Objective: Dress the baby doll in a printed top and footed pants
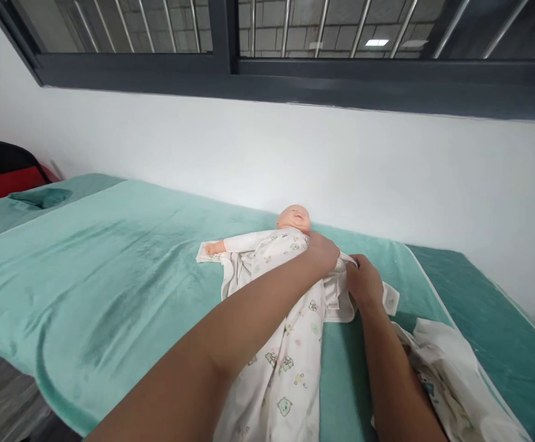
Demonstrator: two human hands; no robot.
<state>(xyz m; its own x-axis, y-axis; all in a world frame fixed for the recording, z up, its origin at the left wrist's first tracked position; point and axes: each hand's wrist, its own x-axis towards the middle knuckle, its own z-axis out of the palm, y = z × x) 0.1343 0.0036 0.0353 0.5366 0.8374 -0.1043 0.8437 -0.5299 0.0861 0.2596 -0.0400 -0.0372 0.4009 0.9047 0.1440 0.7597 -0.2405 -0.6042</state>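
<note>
A baby doll (295, 217) lies on its back, head toward the wall, in a long white baby garment (302, 344) printed with small animals. At the doll's shoulder and upper chest, on the right side of the view, my left hand (323, 252) is closed on the garment; its fingertips are mostly hidden. Just beside it, my right hand (365, 281) pinches the garment's white cloth near that sleeve. A bit of white cuff (391, 299) sticks out beyond my right wrist. The doll's other arm (237, 243) stretches out to the left, its hand resting on white cloth.
A teal plush blanket (124, 276) covers the bed. Crumpled white printed cloth (451, 374) lies at the lower right, by my right forearm. A folded dark green cloth (42, 196) and a black-and-red item (7, 166) are at far left. A white wall (249, 141) rises behind.
</note>
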